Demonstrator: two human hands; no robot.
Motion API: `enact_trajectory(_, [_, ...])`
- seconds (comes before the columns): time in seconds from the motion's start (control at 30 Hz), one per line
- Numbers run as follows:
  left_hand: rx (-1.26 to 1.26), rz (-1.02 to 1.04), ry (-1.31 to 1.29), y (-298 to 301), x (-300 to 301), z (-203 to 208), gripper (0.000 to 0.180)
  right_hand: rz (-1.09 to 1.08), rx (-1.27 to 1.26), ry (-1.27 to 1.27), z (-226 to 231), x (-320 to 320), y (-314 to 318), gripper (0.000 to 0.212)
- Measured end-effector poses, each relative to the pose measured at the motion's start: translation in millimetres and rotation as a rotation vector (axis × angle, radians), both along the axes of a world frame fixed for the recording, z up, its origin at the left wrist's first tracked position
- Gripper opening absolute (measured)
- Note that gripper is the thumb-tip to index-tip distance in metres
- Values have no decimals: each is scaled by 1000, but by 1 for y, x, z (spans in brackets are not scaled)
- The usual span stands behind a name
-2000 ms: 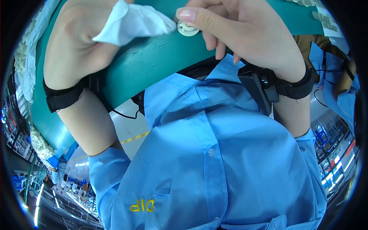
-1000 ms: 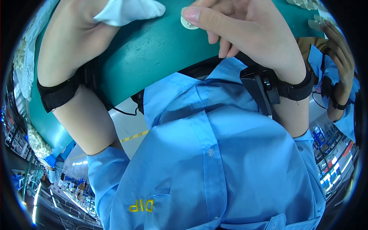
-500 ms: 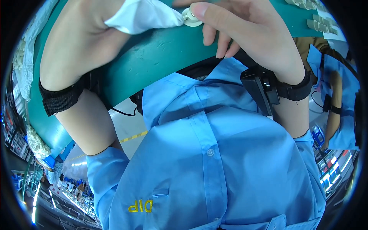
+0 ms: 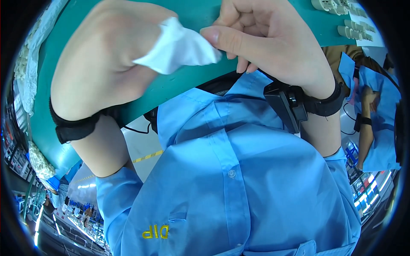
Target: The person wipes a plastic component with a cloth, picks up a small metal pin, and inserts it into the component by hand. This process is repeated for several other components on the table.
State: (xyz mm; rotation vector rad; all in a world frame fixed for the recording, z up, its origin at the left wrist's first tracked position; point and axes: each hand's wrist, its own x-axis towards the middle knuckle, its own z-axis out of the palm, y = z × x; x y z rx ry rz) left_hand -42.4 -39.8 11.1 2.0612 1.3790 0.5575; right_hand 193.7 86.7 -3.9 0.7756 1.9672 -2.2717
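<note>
My left hand (image 4: 115, 51) is closed on a white wiping cloth (image 4: 177, 49), which hangs from the fingers and reaches across to the right hand. The thumb and fingers of my right hand (image 4: 260, 38) are pinched together at the cloth's far tip. The small round cream plastic part that the right hand grips is now covered by cloth and fingers. Both hands are held over a green table mat (image 4: 188, 81).
Cream plastic parts (image 4: 352, 32) stand in rows at the table's far right. Clear plastic bags (image 4: 36, 64) lie along the left edge. A co-worker in a blue shirt (image 4: 380, 128) is at the right. A black device (image 4: 284, 102) is strapped to my right wrist.
My left hand has turned and come nearer, bringing the cloth over the round plastic part, which showed before. My right hand has shifted slightly, with its fingers more curled.
</note>
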Motion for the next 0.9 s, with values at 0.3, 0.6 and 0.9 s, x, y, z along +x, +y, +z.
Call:
enact_trajectory(0.3, [51,-113,102,7,10,-4,13,-29,-34,-11,2,-2,0,17])
enact_trajectory(0.6, [-64,-83,47,8,-4,-1,10,7,1,-50,2,0,6,16])
enact_trajectory(0.9, [154,189,-86,8,-34,-21,16,116,272,-20,-15,1,-4,24])
